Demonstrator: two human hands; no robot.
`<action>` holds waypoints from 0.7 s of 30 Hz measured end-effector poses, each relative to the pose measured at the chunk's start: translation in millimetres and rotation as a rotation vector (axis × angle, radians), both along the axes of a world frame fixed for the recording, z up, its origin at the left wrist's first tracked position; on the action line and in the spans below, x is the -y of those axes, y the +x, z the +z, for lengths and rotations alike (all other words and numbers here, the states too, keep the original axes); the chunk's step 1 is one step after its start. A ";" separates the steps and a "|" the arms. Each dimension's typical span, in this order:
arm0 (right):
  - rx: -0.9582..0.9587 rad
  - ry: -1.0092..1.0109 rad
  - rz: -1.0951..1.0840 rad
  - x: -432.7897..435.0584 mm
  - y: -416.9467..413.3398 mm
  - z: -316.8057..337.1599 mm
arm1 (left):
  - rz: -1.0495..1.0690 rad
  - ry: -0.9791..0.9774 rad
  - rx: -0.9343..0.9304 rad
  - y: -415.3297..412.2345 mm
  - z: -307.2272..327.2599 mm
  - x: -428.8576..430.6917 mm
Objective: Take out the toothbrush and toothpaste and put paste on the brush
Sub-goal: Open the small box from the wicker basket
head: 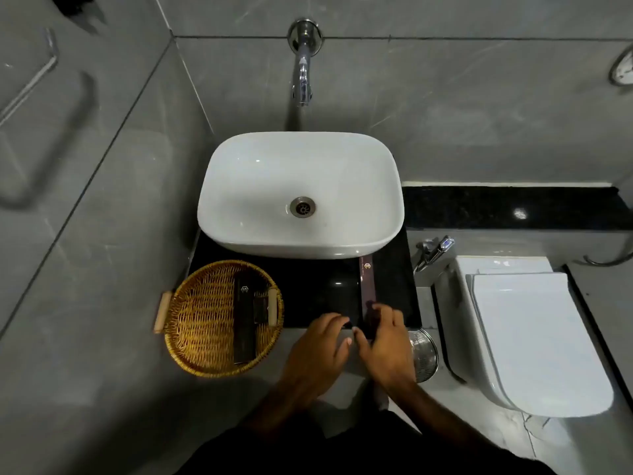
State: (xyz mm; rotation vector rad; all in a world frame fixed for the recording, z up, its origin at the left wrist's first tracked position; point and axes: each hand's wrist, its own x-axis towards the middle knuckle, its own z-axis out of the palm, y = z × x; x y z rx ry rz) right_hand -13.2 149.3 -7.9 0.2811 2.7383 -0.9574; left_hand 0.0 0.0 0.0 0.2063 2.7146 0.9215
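A long dark box (368, 289) lies on the black surface (318, 286) right of the white basin (301, 193), its near end under both hands. The right hand (385, 337) closes its fingers on that end; the left hand (318, 344) curls beside it, fingertips touching the box end — whether it grips, I cannot tell. Another dark box (245, 320) rests in the wicker basket (198, 323) — no toothbrush or paste is visible outside the boxes.

Counter (322, 289): basin (301, 193), basket (205, 320), box (368, 286)
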 end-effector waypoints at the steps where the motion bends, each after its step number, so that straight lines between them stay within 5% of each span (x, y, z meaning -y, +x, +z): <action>1: -0.009 0.006 -0.045 2.2 -6.7 -2.2 | -0.008 0.023 -0.001 -0.3 -0.8 0.4; 14: 0.082 0.170 -0.103 7.6 -33.5 -22.4 | -0.136 -0.003 0.168 -37.6 -5.4 -13.8; 21: 0.087 0.044 -0.027 -19.9 26.9 13.1 | 0.519 0.504 0.332 -73.0 0.1 -39.4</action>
